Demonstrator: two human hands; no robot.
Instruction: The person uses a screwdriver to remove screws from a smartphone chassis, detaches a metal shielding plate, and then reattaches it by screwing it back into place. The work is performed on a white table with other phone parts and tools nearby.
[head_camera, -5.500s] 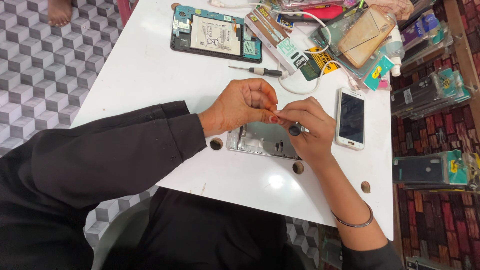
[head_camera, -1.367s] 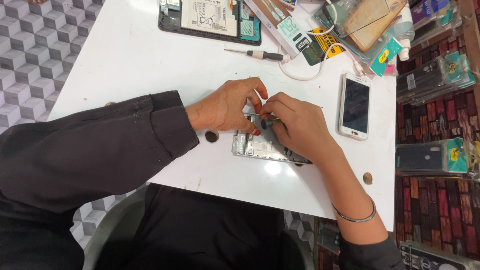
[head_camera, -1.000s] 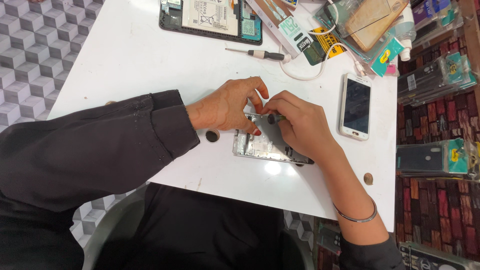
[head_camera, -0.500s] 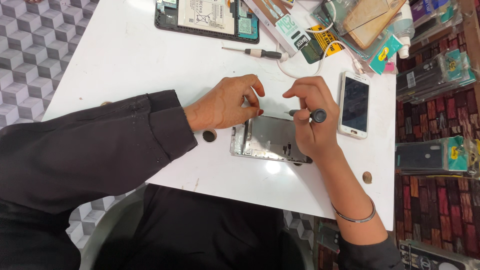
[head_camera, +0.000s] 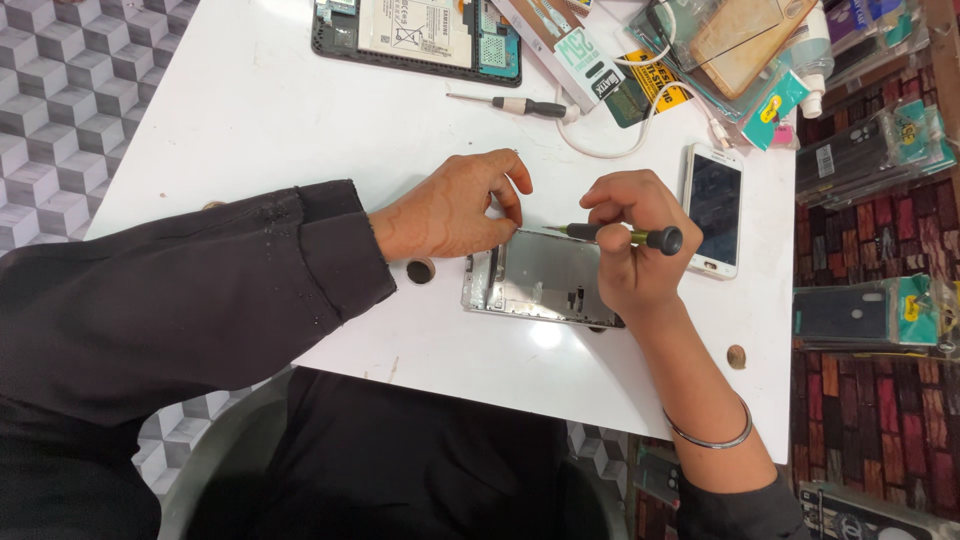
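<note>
On the white bench (head_camera: 250, 130), the opened phone frame (head_camera: 540, 280) lies flat. Left hand (head_camera: 450, 210) pinches closed at the frame's upper left edge; right hand (head_camera: 630, 240) grips a small screwdriver (head_camera: 620, 235) above it. Frame looks thin, stiff, fragile: best held by its edges.

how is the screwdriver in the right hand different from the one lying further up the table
The held screwdriver is gripped in the right hand, tip aimed at the opened phone frame; the loose screwdriver lies flat on the white table, untouched. The held one has a dark cap and a greenish-yellow band; the loose one has a black grip with a white end. Both are slim precision drivers lying roughly left-right.
</note>
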